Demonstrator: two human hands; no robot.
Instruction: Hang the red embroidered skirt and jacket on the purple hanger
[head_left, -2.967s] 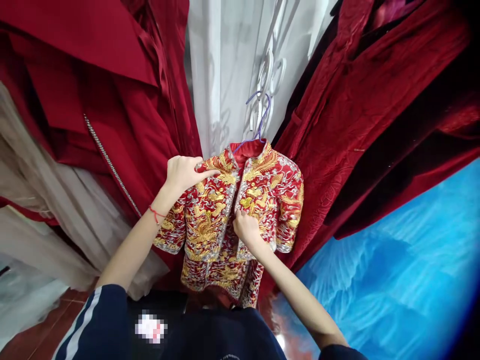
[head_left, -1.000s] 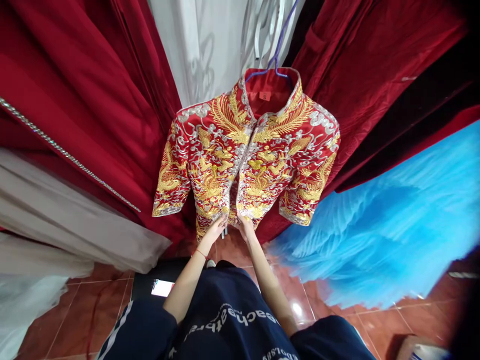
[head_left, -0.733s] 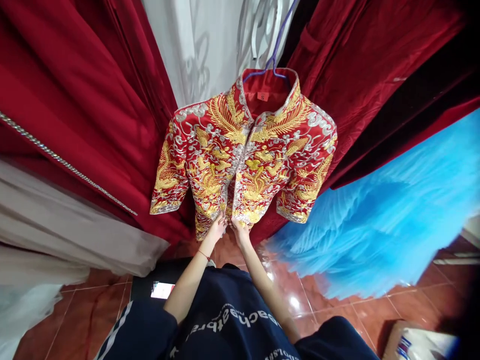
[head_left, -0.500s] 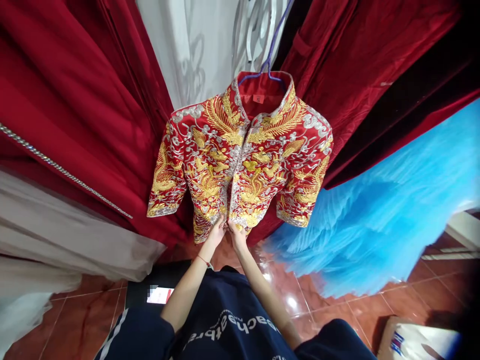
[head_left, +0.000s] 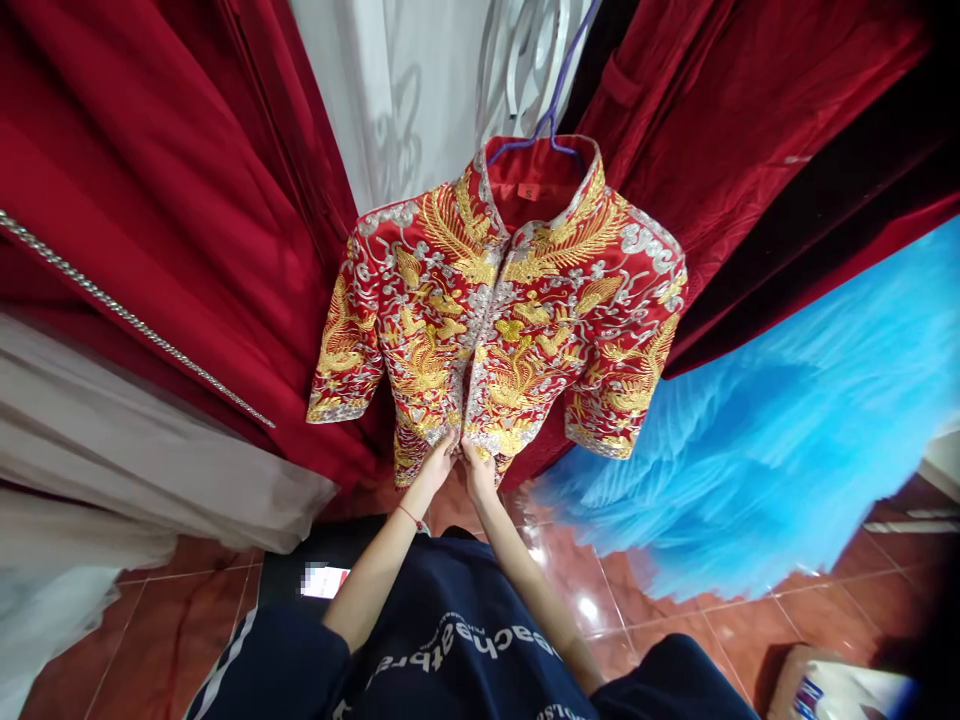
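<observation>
A red short-sleeved jacket [head_left: 517, 330] with gold and silver embroidery hangs in front of me from a purple hanger [head_left: 553, 115]. Its stand collar is open at the top, where a small red size label [head_left: 528, 191] shows. At the bottom of the front opening, my left hand [head_left: 441, 458] pinches one front edge. Close beside it, my right hand [head_left: 478, 464] grips the other front edge near the hem. The fastening between my fingertips is too small to make out.
Red gowns [head_left: 187, 200] and pale tulle [head_left: 150, 430] hang on the left. To the right are dark red velvet [head_left: 735, 130] and a bright blue ruffled skirt [head_left: 787, 430]. A white bag [head_left: 847, 690] lies on the tiled floor [head_left: 675, 640].
The jacket and surroundings have shifted slightly to the right in view. Both hands keep hold of the lower front edges.
</observation>
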